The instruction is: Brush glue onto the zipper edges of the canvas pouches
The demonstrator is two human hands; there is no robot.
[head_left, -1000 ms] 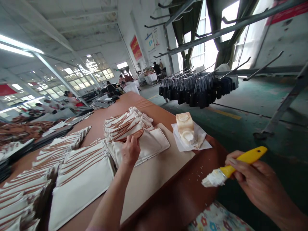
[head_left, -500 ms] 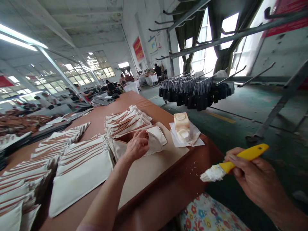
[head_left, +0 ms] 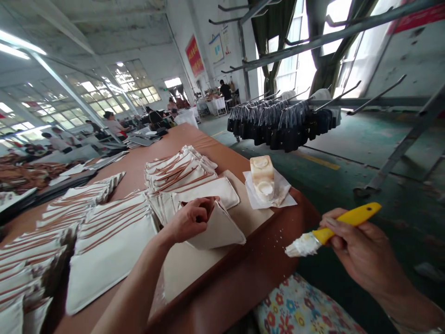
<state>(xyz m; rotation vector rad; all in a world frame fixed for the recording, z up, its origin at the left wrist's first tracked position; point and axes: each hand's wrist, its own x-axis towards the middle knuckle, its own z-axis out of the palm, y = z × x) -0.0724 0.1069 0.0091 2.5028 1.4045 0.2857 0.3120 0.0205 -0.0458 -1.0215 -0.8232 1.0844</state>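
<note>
I have the left hand (head_left: 189,221) at the mouth of a cream pouch (head_left: 222,229), fingers curled in and gripping its brown-lined edge, so the pouch stands tilted and its mouth gapes toward the palm. That pouch sits at the near end of a row of cream pouches (head_left: 181,169), over a beige sheet (head_left: 187,276) spread on the brown surface (head_left: 212,146). On my right, well apart from it, the right hand (head_left: 363,253) is closed around the yellow handle of a brush (head_left: 324,235); the bristles point left, thickly coated in white paste (head_left: 301,245), and hang clear of the pouch. Below and left of the bristles I can make out white specks (head_left: 281,236) on the brown covering. Just beyond the beige sheet, near the surface's right edge, a stained, pale container (head_left: 262,170) rests on a white sheet (head_left: 285,194), its near end showing white. To the left of the left forearm I see another overlapping batch of cream pouches (head_left: 107,260) with brown edging. Floral cloth (head_left: 295,306) shows at the bottom of my view, and past the surface, dark bags (head_left: 278,132) hang from a metal rack (head_left: 306,46).
</note>
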